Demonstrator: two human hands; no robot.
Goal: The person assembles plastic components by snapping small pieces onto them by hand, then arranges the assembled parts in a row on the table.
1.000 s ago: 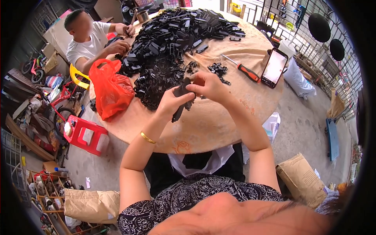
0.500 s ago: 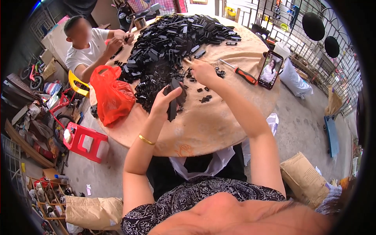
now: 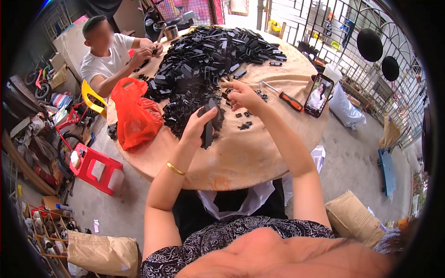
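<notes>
My left hand (image 3: 197, 124) is closed around a few long black plastic casings (image 3: 212, 121), held over the near side of the table. My right hand (image 3: 245, 98) is just to their right, low over small black parts, its fingers apart and index finger stretched forward. A pale stick-like tip (image 3: 224, 80) shows by that fingertip; whether it touches the finger, I cannot tell. Beyond both hands rises a large heap of black plastic casings (image 3: 208, 53). Smaller black clips (image 3: 178, 111) lie heaped left of my left hand, and several loose ones (image 3: 244, 125) sit nearer me.
On the cloth-covered round table (image 3: 259, 150) lie a red plastic bag (image 3: 134, 118), an orange-and-black screwdriver (image 3: 291, 101) and a propped phone (image 3: 319, 95). Another person (image 3: 104, 58) works at the far left. A red stool (image 3: 97, 169) and paper sacks (image 3: 354, 217) stand on the floor.
The whole view has shifted slightly, moving the table lower. My right hand's fingers have spread from a closer pinch. My left hand still holds the black casings.
</notes>
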